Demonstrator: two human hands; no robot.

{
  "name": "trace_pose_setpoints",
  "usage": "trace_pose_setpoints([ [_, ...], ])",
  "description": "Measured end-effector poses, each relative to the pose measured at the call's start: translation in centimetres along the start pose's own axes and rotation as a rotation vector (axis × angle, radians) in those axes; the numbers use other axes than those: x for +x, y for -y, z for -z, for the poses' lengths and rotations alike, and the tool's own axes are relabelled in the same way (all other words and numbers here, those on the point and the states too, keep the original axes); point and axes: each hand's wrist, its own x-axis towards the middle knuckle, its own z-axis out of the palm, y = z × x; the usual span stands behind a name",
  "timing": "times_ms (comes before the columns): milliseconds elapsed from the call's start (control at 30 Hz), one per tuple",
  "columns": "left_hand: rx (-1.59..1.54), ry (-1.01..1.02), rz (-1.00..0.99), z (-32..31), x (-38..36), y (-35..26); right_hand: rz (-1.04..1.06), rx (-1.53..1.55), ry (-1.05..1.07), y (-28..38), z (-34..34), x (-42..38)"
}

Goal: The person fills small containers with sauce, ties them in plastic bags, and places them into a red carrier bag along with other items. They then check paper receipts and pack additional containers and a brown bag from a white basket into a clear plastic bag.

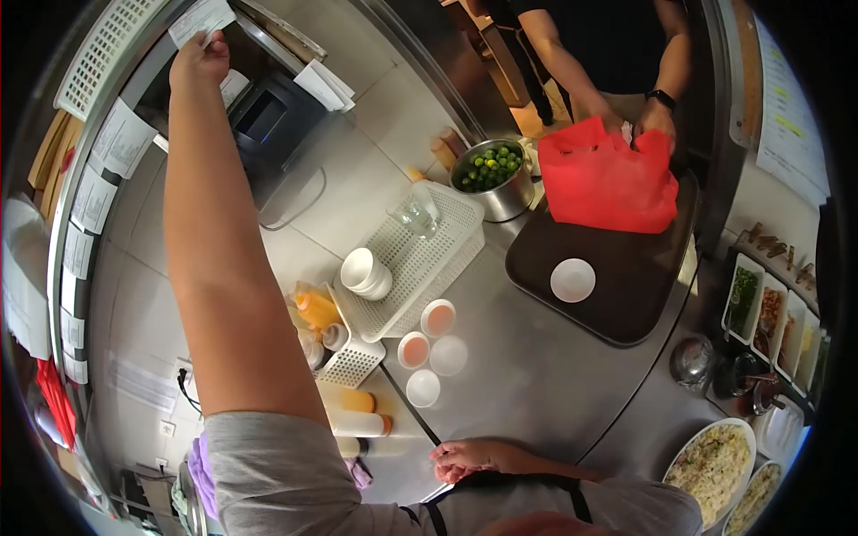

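My left arm stretches up to the top left, where my left hand [204, 61] pinches a white printed paper slip [202, 20] at the rail. Just below that hand sits a black receipt printer [273, 114]. My right hand [465, 460] is low over the steel counter near my body, its fingers loosely curled; whether anything is in them I cannot make out. Ahead of it stand small white cups [423, 389], two of them with an orange-pink filling [413, 350].
A co-worker's hands [657, 121] hold a red bag [608, 179] over a dark tray [599, 322] with a white bowl [573, 280]. A pot of green limes [490, 170], a white basket [402, 268] and squeeze bottles [317, 308] stand nearby. Fried rice platters [712, 464] are at right.
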Motion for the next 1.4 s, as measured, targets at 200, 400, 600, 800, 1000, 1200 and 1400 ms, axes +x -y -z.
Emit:
trace_pose_setpoints([
  [200,-0.107,-0.036,-0.056,0.6,0.6,0.0,0.005,-0.019,0.003,0.3,0.0,0.0],
  [400,0.029,0.280,0.214,3.8,6.5,-2.2,-0.025,-0.034,-0.004,0.8,0.0,0.3],
  [600,1.886,-0.390,-0.896,8.5,-8.8,-6.3,-0.074,-0.022,-0.076,1.7,-1.2,-1.0],
  [800,2.002,-0.486,-1.171,10.1,-7.7,-3.8,-0.057,0.055,-0.091,1.6,-1.5,-1.2],
  [1000,1.925,-0.450,-1.031,5.4,-8.1,-2.7,-0.046,0.100,-0.079,1.6,-1.7,-1.4],
  [1200,1.850,-0.374,-0.959,3.4,-7.6,-3.4,-0.034,0.119,-0.082,1.0,-1.3,-1.1],
  [1400,1.891,-0.443,-1.114,11.5,-10.3,-9.6,-0.052,0.147,-0.145,2.1,-3.0,-2.2],
])
